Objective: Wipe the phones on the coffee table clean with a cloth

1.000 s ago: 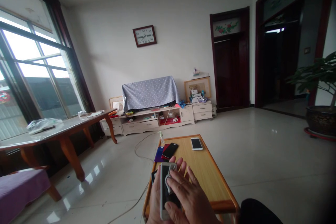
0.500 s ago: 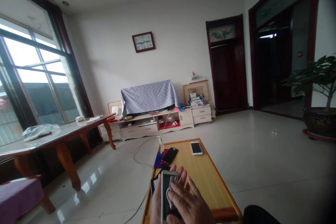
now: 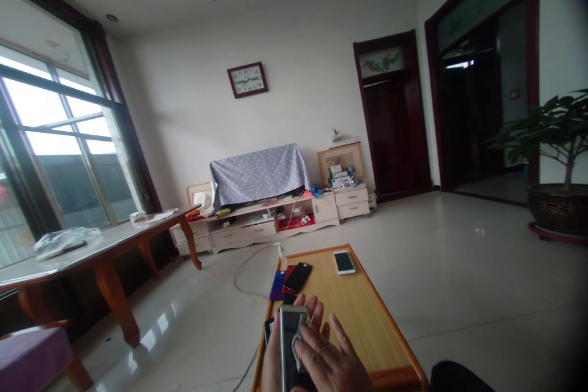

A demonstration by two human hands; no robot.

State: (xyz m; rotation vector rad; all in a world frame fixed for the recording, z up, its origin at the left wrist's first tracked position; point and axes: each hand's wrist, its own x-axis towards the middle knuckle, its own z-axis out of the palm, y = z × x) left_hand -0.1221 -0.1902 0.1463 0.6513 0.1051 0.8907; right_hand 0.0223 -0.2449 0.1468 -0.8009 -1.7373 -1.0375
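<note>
My left hand [image 3: 272, 360] is closed around a silver-edged smartphone [image 3: 288, 326], its dark screen facing up, above the near part of a small wooden table [image 3: 340, 303]. My right hand [image 3: 335, 360] presses a small grey cloth [image 3: 297, 343] against the screen with its fingers. Its index finger is stretched out to the side. Beyond the hands lie a black phone [image 3: 297, 277], a red phone [image 3: 288, 286] partly beneath it, and a blue-purple phone [image 3: 277, 286]. Another dark device [image 3: 269, 327] is half hidden by my left hand.
A white phone [image 3: 344, 262] lies near the table's far right corner. By the far left corner stands a pump bottle [image 3: 281, 252]. A cable [image 3: 236, 282] runs over the floor at left. A larger table [image 3: 119, 239] stands by the window, and a potted plant [image 3: 558, 211] is at right.
The view has tilted slightly, so the room appears shifted a little. My left hand keeps the phone, and my right hand stays on the cloth against its screen with barely any shift.
</note>
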